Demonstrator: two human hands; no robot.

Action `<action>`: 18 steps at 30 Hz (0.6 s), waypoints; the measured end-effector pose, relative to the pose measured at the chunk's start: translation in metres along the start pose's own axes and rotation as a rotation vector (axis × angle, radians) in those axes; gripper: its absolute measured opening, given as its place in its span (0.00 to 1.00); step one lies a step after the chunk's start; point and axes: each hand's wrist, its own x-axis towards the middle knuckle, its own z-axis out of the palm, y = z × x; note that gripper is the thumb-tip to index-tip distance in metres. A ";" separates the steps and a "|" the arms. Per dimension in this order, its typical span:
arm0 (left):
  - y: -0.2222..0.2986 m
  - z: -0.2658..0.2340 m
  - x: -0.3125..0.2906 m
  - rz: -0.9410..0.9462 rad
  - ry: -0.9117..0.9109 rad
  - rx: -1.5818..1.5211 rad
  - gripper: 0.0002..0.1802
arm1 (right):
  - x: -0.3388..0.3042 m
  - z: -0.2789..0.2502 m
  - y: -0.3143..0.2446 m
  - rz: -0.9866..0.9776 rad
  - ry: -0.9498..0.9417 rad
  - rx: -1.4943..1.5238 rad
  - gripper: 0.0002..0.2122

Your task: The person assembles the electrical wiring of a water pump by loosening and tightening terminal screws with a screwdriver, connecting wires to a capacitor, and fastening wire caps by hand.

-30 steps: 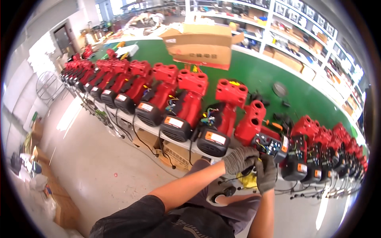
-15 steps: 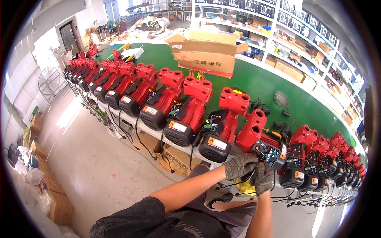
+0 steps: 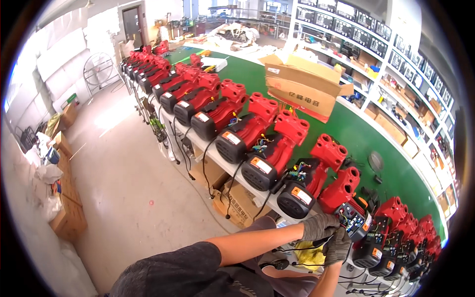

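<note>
Both my hands wear grey knit gloves and meet at the near side of one red pump (image 3: 339, 190). Its exposed circuit board (image 3: 352, 219) faces up, with small wires at its left edge. My left hand (image 3: 319, 226) has its fingers curled in against the board's near left corner. Just below and to the right, my right hand (image 3: 337, 246) is closed with its fingertips up by the same edge. Whatever the fingers pinch is hidden by the gloves. Dark cords hang close to the hands. Left of them stands another pump (image 3: 296, 199) with coloured wires showing from its open box.
Red pumps with black motor ends line the near edge of the green table (image 3: 396, 173) on both sides. An open cardboard box (image 3: 299, 94) stands behind them. An orange-handled tool (image 3: 362, 202) lies beyond my pump. Power cords dangle off the edge; cartons (image 3: 237, 205) sit underneath.
The view has swung left, so the pumps and box appear farther right and lower. My hands stay together at the same pump's board edge, with little visible change in grip.
</note>
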 end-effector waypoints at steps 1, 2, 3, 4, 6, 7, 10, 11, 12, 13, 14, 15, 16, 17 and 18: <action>-0.004 0.002 -0.002 0.019 0.056 0.004 0.06 | 0.001 0.000 0.002 0.005 0.008 -0.022 0.19; -0.003 0.002 -0.001 -0.066 0.031 -0.062 0.07 | 0.006 -0.003 0.008 -0.045 0.045 -0.067 0.20; -0.004 0.003 -0.001 -0.087 0.084 -0.055 0.07 | 0.007 -0.008 0.009 -0.080 -0.028 -0.073 0.20; -0.006 0.003 0.004 -0.068 0.034 0.000 0.08 | 0.014 -0.013 0.014 -0.129 -0.017 -0.110 0.18; -0.011 0.009 0.005 -0.026 0.032 0.050 0.09 | 0.040 -0.034 0.041 -0.273 -0.002 -0.185 0.17; -0.010 0.014 0.008 0.010 0.066 0.041 0.09 | 0.051 -0.045 0.058 -0.366 0.019 -0.217 0.17; 0.009 0.018 0.014 -0.121 0.061 0.041 0.12 | 0.046 -0.049 0.020 -0.219 -0.074 -0.248 0.17; 0.018 0.015 0.014 -0.184 0.031 0.054 0.12 | 0.050 -0.056 0.018 -0.175 -0.117 -0.274 0.17; 0.012 0.017 0.011 -0.215 0.087 0.046 0.12 | 0.043 -0.042 0.007 -0.098 -0.105 -0.225 0.17; -0.001 0.015 0.008 -0.246 0.111 0.165 0.15 | 0.038 -0.014 0.000 -0.023 -0.106 -0.177 0.17; -0.008 0.014 0.003 -0.267 0.112 0.277 0.17 | 0.057 -0.014 0.013 -0.021 -0.144 -0.208 0.16; 0.008 0.016 0.001 -0.269 0.127 0.250 0.17 | 0.057 -0.020 0.013 -0.016 -0.144 -0.238 0.16; 0.042 0.016 0.008 -0.396 0.023 0.352 0.19 | 0.051 -0.034 0.003 -0.003 -0.114 -0.168 0.16; 0.065 0.016 0.003 -0.536 -0.080 0.465 0.22 | 0.043 -0.040 -0.002 0.014 -0.102 -0.092 0.15; 0.074 0.014 0.000 -0.535 -0.110 0.485 0.23 | 0.043 -0.045 -0.002 -0.011 -0.109 -0.050 0.14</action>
